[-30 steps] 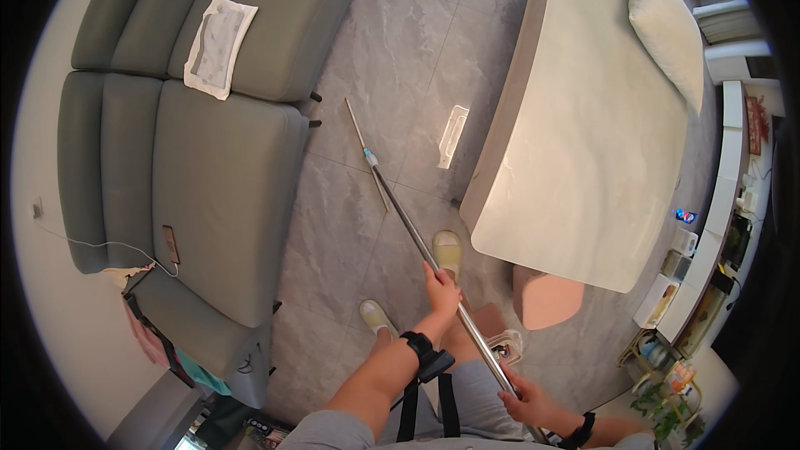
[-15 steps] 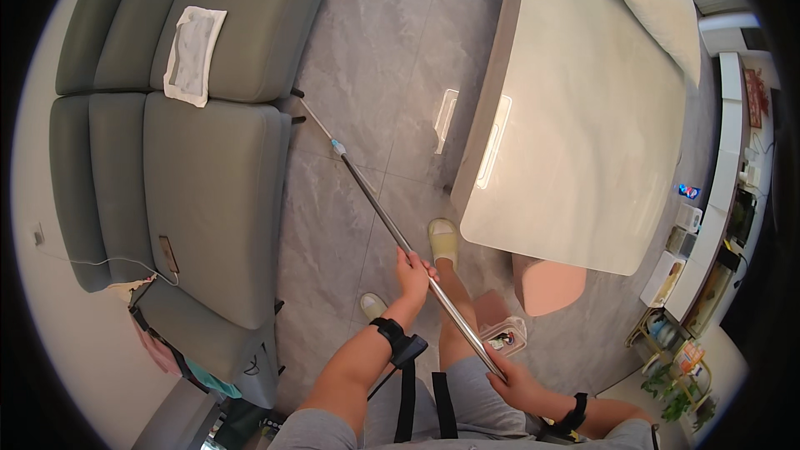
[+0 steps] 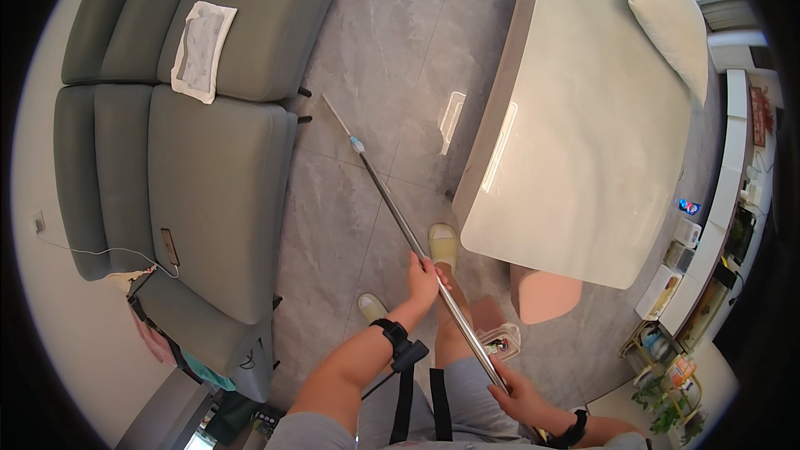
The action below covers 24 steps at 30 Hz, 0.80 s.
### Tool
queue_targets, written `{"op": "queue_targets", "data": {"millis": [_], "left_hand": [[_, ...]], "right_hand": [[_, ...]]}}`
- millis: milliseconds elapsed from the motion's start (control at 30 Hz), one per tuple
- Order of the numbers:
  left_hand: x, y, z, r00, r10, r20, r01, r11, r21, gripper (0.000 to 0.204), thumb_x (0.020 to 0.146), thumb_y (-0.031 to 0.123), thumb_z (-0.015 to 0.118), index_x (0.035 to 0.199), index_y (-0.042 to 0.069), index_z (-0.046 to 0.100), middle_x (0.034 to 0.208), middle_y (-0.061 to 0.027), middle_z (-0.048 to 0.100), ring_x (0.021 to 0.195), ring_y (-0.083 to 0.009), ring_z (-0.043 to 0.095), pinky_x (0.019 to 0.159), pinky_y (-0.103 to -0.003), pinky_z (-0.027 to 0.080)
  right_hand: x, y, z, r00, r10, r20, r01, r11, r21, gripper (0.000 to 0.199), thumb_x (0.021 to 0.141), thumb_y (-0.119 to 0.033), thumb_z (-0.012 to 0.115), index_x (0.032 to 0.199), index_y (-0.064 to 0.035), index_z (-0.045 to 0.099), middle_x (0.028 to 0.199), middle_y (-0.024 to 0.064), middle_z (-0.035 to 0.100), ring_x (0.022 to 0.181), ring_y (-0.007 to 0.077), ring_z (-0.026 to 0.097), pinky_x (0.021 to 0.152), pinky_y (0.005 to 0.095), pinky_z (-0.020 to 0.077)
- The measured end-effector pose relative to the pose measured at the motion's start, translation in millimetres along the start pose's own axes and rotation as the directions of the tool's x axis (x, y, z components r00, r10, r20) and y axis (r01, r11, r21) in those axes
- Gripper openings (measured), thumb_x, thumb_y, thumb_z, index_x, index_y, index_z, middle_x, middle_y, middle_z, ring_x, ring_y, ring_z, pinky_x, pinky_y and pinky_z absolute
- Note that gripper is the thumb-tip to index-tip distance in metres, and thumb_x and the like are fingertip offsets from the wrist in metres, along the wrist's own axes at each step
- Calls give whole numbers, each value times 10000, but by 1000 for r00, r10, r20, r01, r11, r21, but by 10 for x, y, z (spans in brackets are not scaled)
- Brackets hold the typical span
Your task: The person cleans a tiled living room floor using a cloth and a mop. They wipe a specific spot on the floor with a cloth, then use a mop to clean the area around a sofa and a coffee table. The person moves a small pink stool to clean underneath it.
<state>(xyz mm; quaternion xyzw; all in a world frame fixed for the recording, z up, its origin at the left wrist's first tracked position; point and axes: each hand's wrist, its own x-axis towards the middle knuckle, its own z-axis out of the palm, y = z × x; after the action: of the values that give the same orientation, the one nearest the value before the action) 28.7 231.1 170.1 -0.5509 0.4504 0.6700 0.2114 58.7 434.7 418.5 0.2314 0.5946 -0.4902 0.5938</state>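
Grey tiled floor (image 3: 367, 50) fills the middle of the frame, between a grey sofa (image 3: 208, 192) on the left and a pale glossy tabletop (image 3: 600, 133) on the right. White cloth (image 3: 200, 50) lies on the sofa seat, upper left. Cushion (image 3: 667, 17) sits on the far end of the tabletop, upper right.

Pole (image 3: 400, 221): long, metal, running on a diagonal from lower centre up toward the sofa's front edge. Its far tip rests at or just above the floor near the sofa legs; what head it carries is too thin to tell.

Left hand (image 3: 423, 277), centre frame, grip wrapped round the pole at mid-shaft. Right hand (image 3: 521, 396), lower centre, grip closed on the near end. A dark band sits on each wrist. Two feet in pale slippers (image 3: 442, 243) stand just beside the shaft, close to the tabletop's corner.

Judgement on doing this well: keep the two hands well apart as they are, the lower one steering, the upper one pressing. Hold the shaft low so the tip stays flat on the tiles and can pass under the sofa edge. Mind the sofa legs and the tabletop corner on each stroke. Feet should stay clear of the shaft's line.
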Motion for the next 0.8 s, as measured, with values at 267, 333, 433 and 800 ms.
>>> {"op": "queue_targets", "data": {"millis": [267,333,433,800], "left_hand": [[435,603,117,973,210,-96,-220,969,-115,332,968,142,363,1292,120,293,616,-53,430,412,-156,458,355,-334,460],[943,740,-114,968,214,-133,-229,967,-109,359,961,128,369,1310,96,295,622,-56,440,412,-159,463,355,-339,458],[1237,904,-125,957,227,-182,-217,973,73,465,950,115,385,1379,46,220,647,-74,476,426,-174,485,375,-344,462],[274,106,515,971,229,75,-241,939,245,616,948,146,428,1434,31,66,641,-66,529,426,-158,523,418,-311,450]], "right_hand": [[580,-305,-202,903,-429,33,426,881,-207,591,880,-60,545,1413,-41,291,1265,100,531,1052,143,533,895,272,415],[893,-645,-221,943,-314,111,333,910,-247,591,892,-45,517,1431,-113,286,1002,61,621,822,124,585,710,256,473],[1131,-835,-241,976,-37,213,5,989,148,601,897,-37,514,1437,-158,279,680,-36,460,501,33,412,445,194,344],[143,65,-164,999,37,-29,-29,969,245,630,908,-46,516,1446,-231,246,569,-53,430,429,28,386,387,198,308]]}}
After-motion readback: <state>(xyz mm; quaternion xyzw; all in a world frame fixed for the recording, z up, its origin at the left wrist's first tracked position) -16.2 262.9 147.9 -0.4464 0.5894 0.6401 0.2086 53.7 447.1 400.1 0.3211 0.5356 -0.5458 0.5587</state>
